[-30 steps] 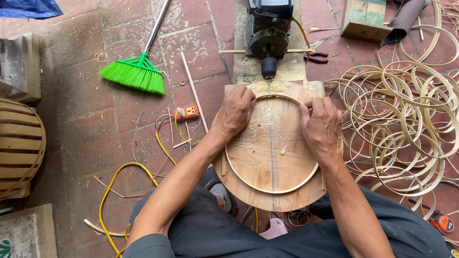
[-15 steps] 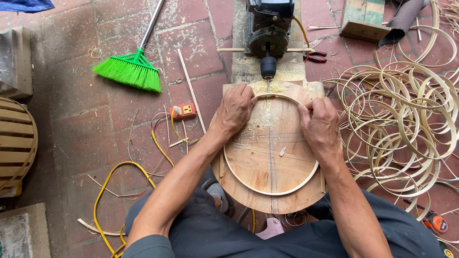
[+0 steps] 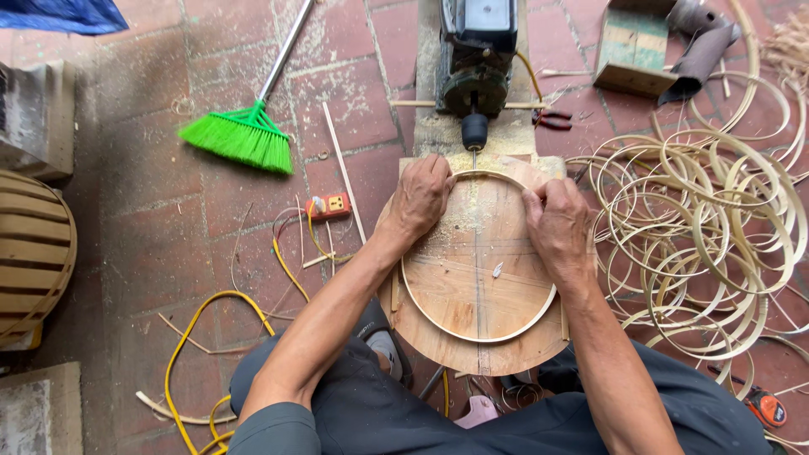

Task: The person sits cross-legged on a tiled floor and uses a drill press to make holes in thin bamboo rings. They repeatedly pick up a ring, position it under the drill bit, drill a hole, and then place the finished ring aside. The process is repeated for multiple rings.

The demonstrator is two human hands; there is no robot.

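— While both hands press down, where's the bamboo hoop (image 3: 472, 335)?
— Flat on the round wooden board (image 3: 472, 358), top edge by the drill bit (image 3: 474, 157) of the mounted motor (image 3: 477, 50).
— Grips?
— Left hand (image 3: 421, 195) clenched on the hoop's upper left rim, right hand (image 3: 556, 223) pinching the upper right (fingertips partly hidden).
— Around?
— Loose hoops (image 3: 699, 227) right, green broom (image 3: 240, 135) left.

a pale bamboo hoop (image 3: 419, 291) lies on a matt, sawdust-dusted round wooden board (image 3: 480, 270), above rough red brick floor (image 3: 152, 211).
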